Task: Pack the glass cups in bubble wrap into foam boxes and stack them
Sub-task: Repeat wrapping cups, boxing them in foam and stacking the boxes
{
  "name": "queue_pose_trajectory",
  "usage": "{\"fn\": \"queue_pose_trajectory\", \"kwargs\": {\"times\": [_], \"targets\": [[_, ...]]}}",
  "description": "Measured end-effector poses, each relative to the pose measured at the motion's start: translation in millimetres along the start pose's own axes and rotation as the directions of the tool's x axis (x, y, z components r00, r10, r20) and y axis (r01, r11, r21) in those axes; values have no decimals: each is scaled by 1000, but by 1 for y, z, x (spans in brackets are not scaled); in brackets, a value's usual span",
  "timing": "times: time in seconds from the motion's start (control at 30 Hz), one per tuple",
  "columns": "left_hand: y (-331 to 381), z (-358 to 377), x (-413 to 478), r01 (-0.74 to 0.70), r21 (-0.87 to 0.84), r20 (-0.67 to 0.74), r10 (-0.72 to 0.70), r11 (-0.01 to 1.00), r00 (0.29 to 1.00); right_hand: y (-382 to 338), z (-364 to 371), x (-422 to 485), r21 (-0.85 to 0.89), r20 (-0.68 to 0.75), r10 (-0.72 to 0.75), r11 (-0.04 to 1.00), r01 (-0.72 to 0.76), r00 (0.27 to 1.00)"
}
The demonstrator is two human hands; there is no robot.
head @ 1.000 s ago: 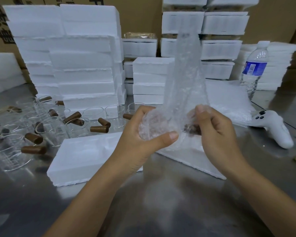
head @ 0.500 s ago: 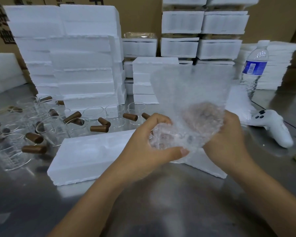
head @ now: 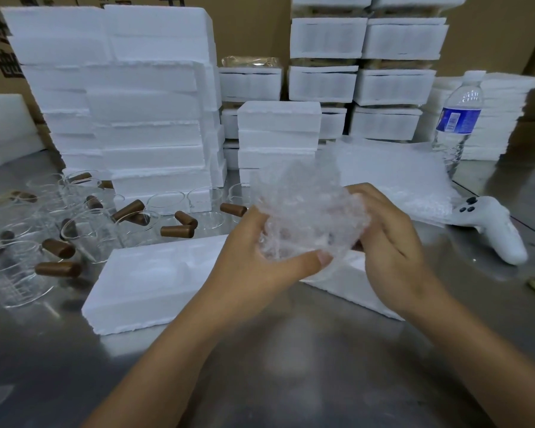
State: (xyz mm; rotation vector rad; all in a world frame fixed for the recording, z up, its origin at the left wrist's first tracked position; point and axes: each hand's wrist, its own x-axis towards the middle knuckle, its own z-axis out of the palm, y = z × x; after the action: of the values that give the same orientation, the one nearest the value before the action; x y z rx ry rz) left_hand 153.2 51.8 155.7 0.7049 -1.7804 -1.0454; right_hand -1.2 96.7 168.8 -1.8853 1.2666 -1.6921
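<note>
So the bubble-wrap bundle (head: 306,217) is up in the air between both hands, above the right end of the open foam box (head: 142,282) and not touching it. The left hand (head: 260,257) cups it from underneath, with the thumb across the front. The right hand (head: 389,242) has its fingers (head: 365,196) curled round the far side, so both are gripping it. The wrap is too crumpled to tell which way the glass inside points, tbh.

What matters for the next move, I'd say, is that the foam box's moulded pockets sit down and to the left of the bundle, on the left hand's side. The box's long axis runs roughly left to right across the worktop (head: 260,381). The bundle probably needs turning to match a pocket before it goes down.

Left of the foam box there's a mess of loose glass cups (head: 84,230) with brown handles, and behind it are tall stacks of foam boxes (head: 142,118). Well off to its right there's a white game controller (head: 494,230) and a water bottle (head: 457,125).
</note>
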Motion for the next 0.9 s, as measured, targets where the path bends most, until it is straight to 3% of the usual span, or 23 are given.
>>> {"fn": "queue_pose_trajectory", "kwargs": {"times": [0.1,0.2,0.3,0.47,0.7,0.9], "targets": [[0,-2,3,13,6,-36,-13,1000,999,-1,-3,-2,-41,5,-112,993,113,994],[0,-2,2,5,64,-1,-5,998,1000,-2,-2,-2,-197,-38,-184,965,174,982],[1,0,-1,-43,113,45,39,993,998,-3,0,-1,-146,-147,-64,988,42,987],[1,2,-2,-142,126,78,133,982,988,1,-4,4,72,-104,184,981,-177,977],[-2,4,-3,-276,196,98,261,941,960,0,3,0,-40,-30,123,992,-124,992],[-7,5,-1,-269,217,20,271,938,962,0,4,-5,-202,117,64,979,-39,991]]}}
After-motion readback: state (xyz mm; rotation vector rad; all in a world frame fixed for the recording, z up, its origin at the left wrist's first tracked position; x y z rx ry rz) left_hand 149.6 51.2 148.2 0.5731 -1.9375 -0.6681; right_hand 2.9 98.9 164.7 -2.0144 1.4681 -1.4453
